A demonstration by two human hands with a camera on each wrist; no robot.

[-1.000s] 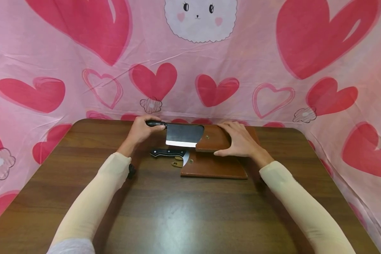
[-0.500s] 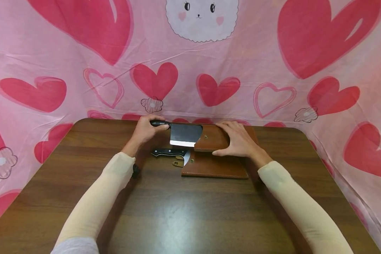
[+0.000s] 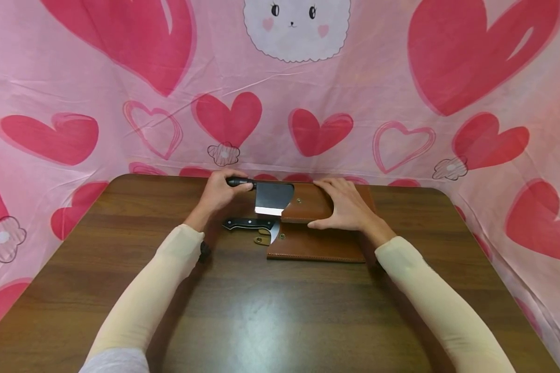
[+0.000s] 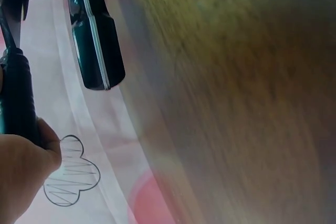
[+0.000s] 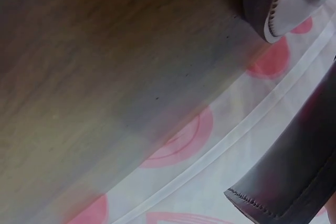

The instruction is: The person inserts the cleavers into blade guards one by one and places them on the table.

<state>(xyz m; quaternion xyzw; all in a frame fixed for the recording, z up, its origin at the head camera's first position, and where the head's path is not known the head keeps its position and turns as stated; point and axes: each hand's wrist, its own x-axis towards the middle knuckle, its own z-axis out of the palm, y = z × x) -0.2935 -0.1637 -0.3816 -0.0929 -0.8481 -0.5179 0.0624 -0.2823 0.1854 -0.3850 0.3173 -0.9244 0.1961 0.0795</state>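
Observation:
My left hand (image 3: 218,190) grips the dark round handle of a cleaver (image 3: 271,197) near the far edge of the table. The blade, dark with a bright cutting edge, points right and is partly inside a brown leather sheath (image 3: 309,203). My right hand (image 3: 349,207) holds that sheath from its right side, thumb along the lower edge and fingers over the top. Just in front lies a second knife (image 3: 249,223) with a black riveted handle, most of its blade hidden in another brown sheath (image 3: 315,247). The left wrist view shows the cleaver's handle (image 4: 17,95) in my grip.
A brown strap with a snap (image 3: 261,240) sticks out by the second knife's handle. The wooden table (image 3: 256,311) runs back to a pink cloth (image 3: 270,129) printed with hearts, hanging right behind its far edge.
My left hand has moved right with the cleaver, so less of the blade shows outside the sheath. My right hand and the sheath have shifted slightly left. The second knife stays put.

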